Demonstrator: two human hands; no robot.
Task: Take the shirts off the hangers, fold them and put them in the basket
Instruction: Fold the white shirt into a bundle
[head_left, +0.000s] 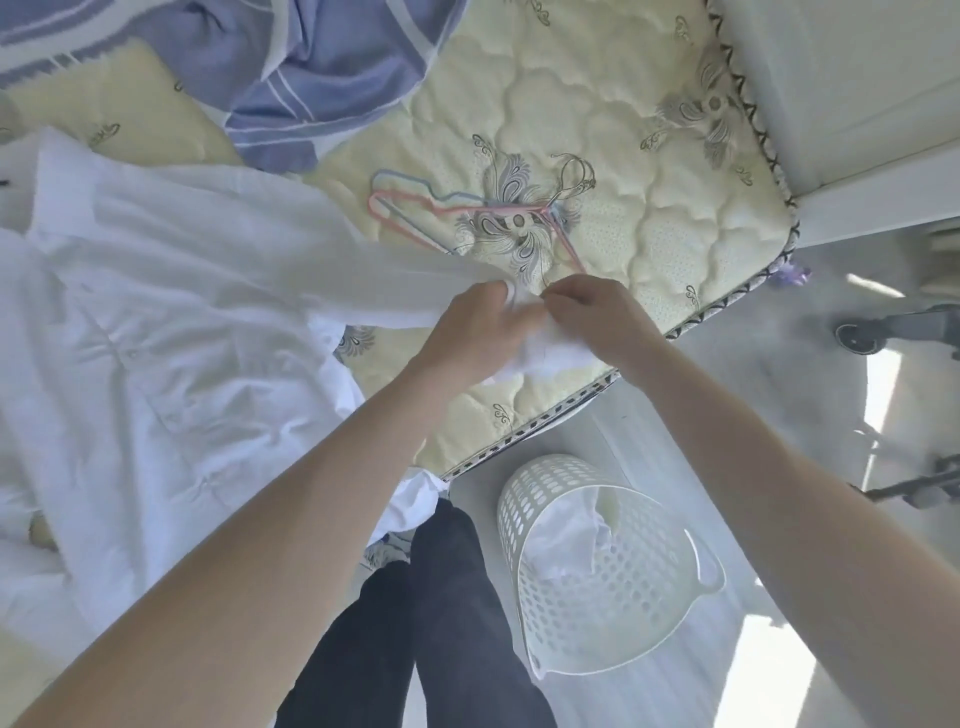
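A white shirt lies spread over the left part of the mattress, one sleeve stretched to the right. My left hand and my right hand meet at the sleeve's cuff near the mattress's front edge, and both pinch the white cloth there. Just beyond my hands lie a pink hanger and a blue hanger, both bare. A blue shirt with white stripes is heaped at the back left. The white perforated basket stands on the floor below the mattress edge with white cloth inside.
My dark-trousered legs stand between the bed and the basket. A white wall or cabinet rises at the right behind the mattress corner. A wheeled stand's legs sit on the pale floor at the far right.
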